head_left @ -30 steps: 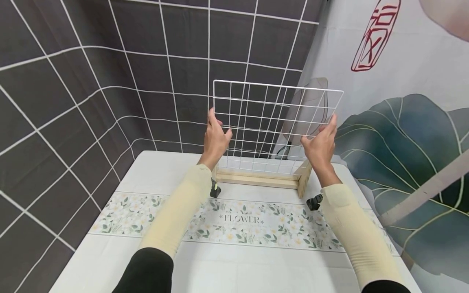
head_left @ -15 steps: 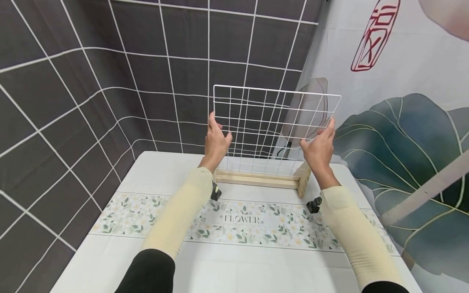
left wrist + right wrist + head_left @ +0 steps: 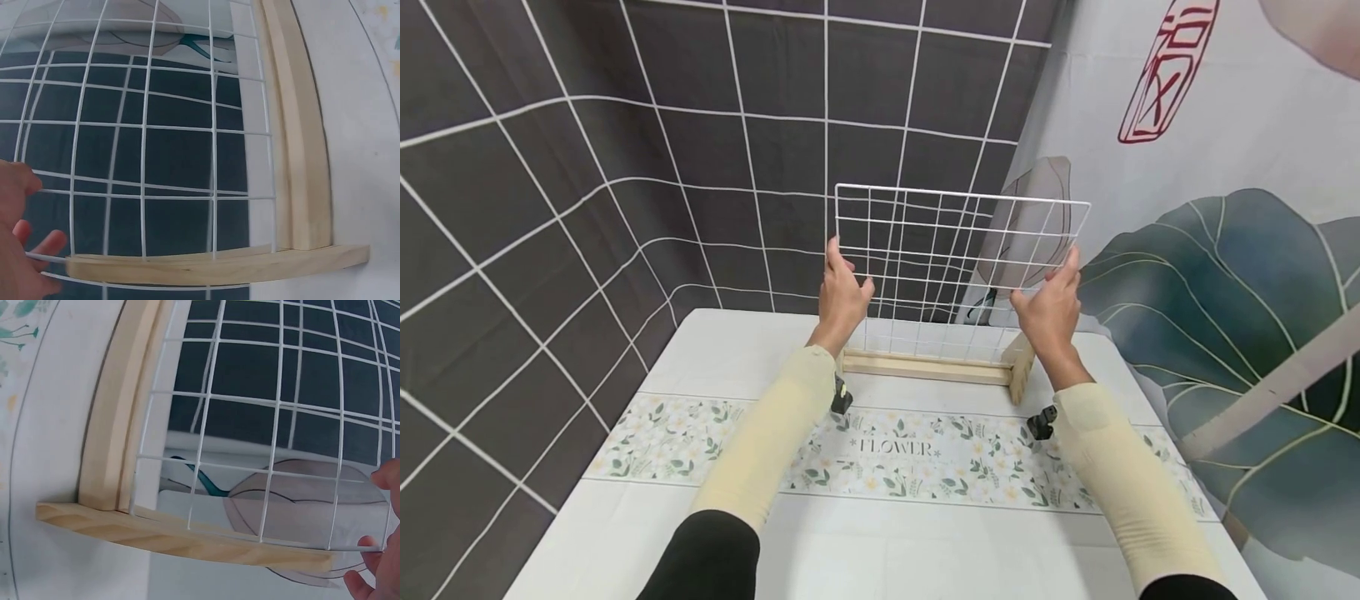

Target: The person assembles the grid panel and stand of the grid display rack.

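A white wire grid panel (image 3: 962, 194) stands tilted back over a pale wooden stand (image 3: 925, 367). My left hand (image 3: 842, 300) holds its left side wire, and my right hand (image 3: 1051, 315) grips the right side, thumbs in front. In the left wrist view the panel's outer wire runs close along the stand's long bar (image 3: 303, 144), inside the wooden end piece (image 3: 212, 269). The right wrist view has the other end piece (image 3: 187, 542), with the panel's side wire just inside it. Whether the lower wire sits in a slot cannot be made out.
The stand rests on a white table cover (image 3: 895, 550) with a floral band (image 3: 655, 437) lettered FLOWER. A dark curtain with white grid lines (image 3: 700, 150) hangs behind and left. A white cloth with large painted leaves (image 3: 1225, 292) hangs at the right.
Both hands have brought the wire grid panel steadily down toward the wooden stand, so its top edge is lower. The stand has not moved.
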### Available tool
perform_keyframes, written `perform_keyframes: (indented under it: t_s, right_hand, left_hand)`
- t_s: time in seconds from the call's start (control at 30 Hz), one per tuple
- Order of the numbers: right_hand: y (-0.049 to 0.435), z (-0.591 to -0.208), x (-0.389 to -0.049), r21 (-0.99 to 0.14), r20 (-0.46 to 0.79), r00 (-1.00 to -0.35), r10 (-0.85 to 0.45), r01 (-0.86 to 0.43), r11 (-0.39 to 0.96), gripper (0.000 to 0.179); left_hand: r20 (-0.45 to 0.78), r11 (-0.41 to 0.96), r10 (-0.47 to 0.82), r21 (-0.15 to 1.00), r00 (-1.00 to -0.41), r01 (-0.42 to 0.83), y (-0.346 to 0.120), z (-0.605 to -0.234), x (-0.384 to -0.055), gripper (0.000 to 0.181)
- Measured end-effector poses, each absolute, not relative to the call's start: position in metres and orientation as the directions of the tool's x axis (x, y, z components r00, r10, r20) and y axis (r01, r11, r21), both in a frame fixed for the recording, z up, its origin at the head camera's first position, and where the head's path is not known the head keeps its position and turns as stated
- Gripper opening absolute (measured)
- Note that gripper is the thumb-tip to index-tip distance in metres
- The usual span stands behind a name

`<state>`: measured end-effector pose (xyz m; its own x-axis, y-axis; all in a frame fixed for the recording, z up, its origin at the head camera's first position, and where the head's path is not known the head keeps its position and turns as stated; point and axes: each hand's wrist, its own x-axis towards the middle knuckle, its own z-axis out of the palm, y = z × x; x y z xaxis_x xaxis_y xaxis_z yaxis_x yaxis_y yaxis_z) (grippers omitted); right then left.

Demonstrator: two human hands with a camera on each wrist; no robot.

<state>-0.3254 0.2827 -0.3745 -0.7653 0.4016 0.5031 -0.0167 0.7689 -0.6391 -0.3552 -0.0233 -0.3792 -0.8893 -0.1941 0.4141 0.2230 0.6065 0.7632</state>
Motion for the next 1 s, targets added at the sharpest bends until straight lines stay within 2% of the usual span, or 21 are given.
perform_keyframes:
  t_s: [0.13,0.37,0.53,0.77,1.0]
  right_hand:
    - [0.283,-0.384,-0.323,-0.626,0.488,-0.775,0.401,0.009,0.780,0.108]
    - [0.281,-0.390,-0.322,-0.649,0.527,-0.745,0.409,-0.042,0.759,0.103]
    - [0.279,-0.391,-0.323,-0.674,0.507,-0.743,0.437,-0.026,0.738,0.100]
    - [0.280,-0.385,-0.323,-0.678,0.453,-0.791,0.412,-0.006,0.735,0.101]
    - [0.297,-0.381,-0.319,-0.613,0.450,-0.845,0.289,-0.056,0.788,0.100]
  left_hand:
    - [0.391,0.619,-0.189,0.759,-0.901,0.200,-0.023,-0.389,-0.353,0.089]
    - [0.458,0.636,-0.192,0.732,-0.868,0.245,-0.021,-0.395,-0.354,0.083]
    - [0.454,0.652,-0.189,0.721,-0.871,0.235,-0.022,-0.394,-0.352,0.083]
    - [0.416,0.685,-0.131,0.694,-0.900,0.222,-0.033,-0.387,-0.353,0.088]
    - [0.375,0.733,0.003,0.630,-0.927,0.258,-0.057,-0.376,-0.348,0.084]
